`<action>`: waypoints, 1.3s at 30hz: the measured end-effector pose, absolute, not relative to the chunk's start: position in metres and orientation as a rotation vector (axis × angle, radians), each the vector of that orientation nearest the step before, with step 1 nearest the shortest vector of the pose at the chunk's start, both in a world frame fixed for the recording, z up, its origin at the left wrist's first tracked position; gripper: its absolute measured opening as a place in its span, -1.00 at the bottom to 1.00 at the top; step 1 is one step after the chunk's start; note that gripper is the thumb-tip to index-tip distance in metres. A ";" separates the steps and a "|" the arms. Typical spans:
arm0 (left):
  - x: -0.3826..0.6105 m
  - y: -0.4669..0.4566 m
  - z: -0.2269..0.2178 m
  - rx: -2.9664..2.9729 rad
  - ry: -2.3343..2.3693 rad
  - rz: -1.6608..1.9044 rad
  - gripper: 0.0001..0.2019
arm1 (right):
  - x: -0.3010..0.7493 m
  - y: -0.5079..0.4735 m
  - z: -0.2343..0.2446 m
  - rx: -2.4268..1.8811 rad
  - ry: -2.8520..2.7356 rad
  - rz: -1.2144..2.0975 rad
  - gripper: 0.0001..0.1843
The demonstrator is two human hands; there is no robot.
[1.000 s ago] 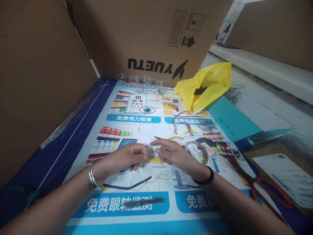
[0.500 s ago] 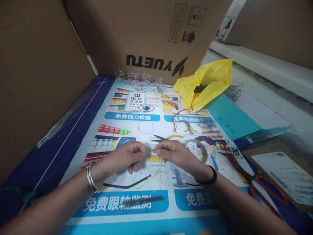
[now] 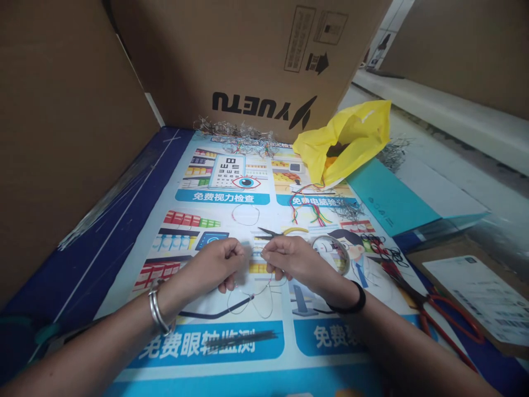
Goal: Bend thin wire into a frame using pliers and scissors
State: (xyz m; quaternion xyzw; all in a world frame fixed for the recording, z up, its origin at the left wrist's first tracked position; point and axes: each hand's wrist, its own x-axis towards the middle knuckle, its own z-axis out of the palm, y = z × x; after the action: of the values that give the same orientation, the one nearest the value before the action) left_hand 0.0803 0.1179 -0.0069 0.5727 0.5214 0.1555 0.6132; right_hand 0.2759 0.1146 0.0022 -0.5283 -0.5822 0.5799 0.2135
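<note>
My left hand [image 3: 225, 263], with silver bangles at the wrist, is closed in a pinch above the printed sheet. Facing it across a small gap, my right hand [image 3: 291, 256] pinches a thin wire [image 3: 269, 282] between thumb and fingers. Loops of this wire, with tiny pinkish spots on it, hang below both hands. Whether the left fingertips grip the wire too is too fine to make out. Just beyond the hands lie pliers [image 3: 270, 234] with dark jaws and a yellow handle. Nearer me is a bundle of short dark rods [image 3: 242, 341].
A thin wire ring [image 3: 246, 205] lies past the hands. To the right are a tape roll [image 3: 347, 256], coloured cords [image 3: 317, 214], a yellow bag [image 3: 366, 140] and red-handled scissors [image 3: 454, 314]. A cardboard box [image 3: 256, 60] walls the back; tangled silvery wire pieces [image 3: 243, 132] lie against it.
My left fingertips have drawn slightly left and down, and the gap between the hands is a little wider. The hanging wire loops have shifted; the right hand has barely moved.
</note>
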 end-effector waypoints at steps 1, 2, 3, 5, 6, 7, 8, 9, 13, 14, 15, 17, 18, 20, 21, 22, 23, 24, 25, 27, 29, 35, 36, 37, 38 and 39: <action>0.080 0.118 -0.006 1.312 1.185 0.360 -0.86 | 0.276 0.114 0.002 -1.476 -1.605 1.611 -0.81; 0.080 0.118 -0.006 1.303 1.166 0.358 -0.86 | 0.276 0.114 0.002 -1.488 -1.602 1.608 -0.82; 0.080 0.118 -0.005 1.296 1.148 0.354 -0.85 | 0.276 0.114 0.002 -1.498 -1.607 1.601 -0.82; 0.080 0.118 -0.003 1.297 1.111 0.349 -0.84 | 0.276 0.115 0.001 -1.501 -1.632 1.591 -0.83; 0.080 0.118 -0.002 1.303 1.097 0.348 -0.83 | 0.276 0.115 0.001 -1.497 -1.644 1.591 -0.84; 0.080 0.118 -0.001 1.311 1.085 0.349 -0.82 | 0.276 0.115 0.001 -1.492 -1.652 1.596 -0.85; 0.080 0.119 0.000 1.322 1.074 0.351 -0.81 | 0.275 0.115 0.001 -1.487 -1.654 1.604 -0.85; 0.080 0.119 0.000 1.337 1.064 0.354 -0.81 | 0.275 0.115 0.000 -1.485 -1.653 1.613 -0.86; 0.079 0.121 -0.002 1.432 1.046 0.370 -0.82 | 0.274 0.115 -0.002 -1.487 -1.661 1.638 -0.86; 0.079 0.122 -0.002 1.457 1.045 0.376 -0.82 | 0.273 0.115 -0.003 -1.486 -1.667 1.644 -0.86; 0.080 0.123 -0.002 1.480 1.045 0.379 -0.82 | 0.273 0.115 -0.003 -1.483 -1.671 1.649 -0.87; 0.082 0.124 -0.002 1.525 1.043 0.376 -0.82 | 0.272 0.115 -0.005 -1.479 -1.675 1.655 -0.88; 0.083 0.124 -0.001 1.547 1.042 0.375 -0.82 | 0.272 0.115 -0.005 -1.479 -1.678 1.656 -0.89; 0.086 0.124 0.000 1.588 1.049 0.391 -0.82 | 0.272 0.115 -0.005 -1.481 -1.689 1.647 -0.89; 0.087 0.124 0.000 1.600 1.059 0.408 -0.82 | 0.271 0.115 -0.004 -1.477 -1.688 1.645 -0.88; 0.088 0.124 0.000 1.606 1.074 0.429 -0.81 | 0.271 0.116 -0.003 -1.465 -1.681 1.648 -0.87; 0.088 0.124 0.000 1.604 1.090 0.448 -0.80 | 0.271 0.116 -0.002 -1.447 -1.668 1.653 -0.86; 0.088 0.124 0.000 1.597 1.105 0.468 -0.79 | 0.271 0.116 -0.001 -1.429 -1.649 1.660 -0.85; 0.088 0.124 0.000 1.583 1.116 0.486 -0.78 | 0.271 0.116 0.000 -1.411 -1.628 1.668 -0.83; 0.086 0.124 -0.001 1.538 1.132 0.514 -0.78 | 0.272 0.116 0.001 -1.381 -1.592 1.681 -0.78; 0.085 0.125 -0.003 1.492 1.155 0.528 -0.78 | 0.274 0.115 0.001 -1.353 -1.560 1.698 -0.73; 0.083 0.126 -0.005 1.431 1.238 0.507 -0.78 | 0.279 0.109 -0.006 -1.373 -1.519 1.756 -0.66; 0.083 0.126 -0.005 1.424 1.241 0.501 -0.77 | 0.280 0.108 -0.008 -1.385 -1.543 1.754 -0.68; 0.083 0.126 -0.005 1.419 1.245 0.496 -0.77 | 0.280 0.107 -0.010 -1.395 -1.566 1.742 -0.70; 0.083 0.126 -0.005 1.418 1.248 0.490 -0.77 | 0.281 0.106 -0.012 -1.401 -1.585 1.729 -0.72; 0.083 0.125 -0.006 1.418 1.252 0.485 -0.77 | 0.281 0.105 -0.014 -1.403 -1.601 1.717 -0.73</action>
State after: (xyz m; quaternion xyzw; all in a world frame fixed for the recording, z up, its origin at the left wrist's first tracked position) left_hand 0.0830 0.1254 -0.0056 0.6016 0.5313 0.2058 0.5599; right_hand 0.2814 0.1050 -0.0139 -0.5023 -0.5734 0.6149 0.2020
